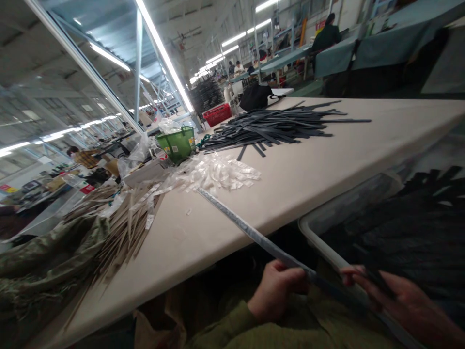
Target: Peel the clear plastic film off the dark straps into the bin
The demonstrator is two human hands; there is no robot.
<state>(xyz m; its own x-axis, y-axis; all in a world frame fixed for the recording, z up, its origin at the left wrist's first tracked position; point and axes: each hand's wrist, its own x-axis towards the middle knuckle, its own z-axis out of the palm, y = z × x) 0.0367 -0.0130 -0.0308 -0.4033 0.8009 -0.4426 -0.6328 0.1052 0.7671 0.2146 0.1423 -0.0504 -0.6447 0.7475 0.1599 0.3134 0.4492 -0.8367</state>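
My left hand [278,290] is closed around a long flat grey strip [241,225], thumb on top. The strip's far end rests on the table by a heap of clear plastic pieces [221,174]; its other part runs below my left hand toward my right hand and darkens. My right hand [407,298], blurred, is closed on a slim dark object [378,281] whose kind I cannot make out. Whether it also touches the strip is unclear.
Dark strips [276,123] lie piled on the pale table [308,177]. Brownish strips [127,228] and green cloth [51,257] are at left. A green basket [178,144] and red crate [217,114] stand behind. A bin [319,242] with dark strips is at right. People work farther off.
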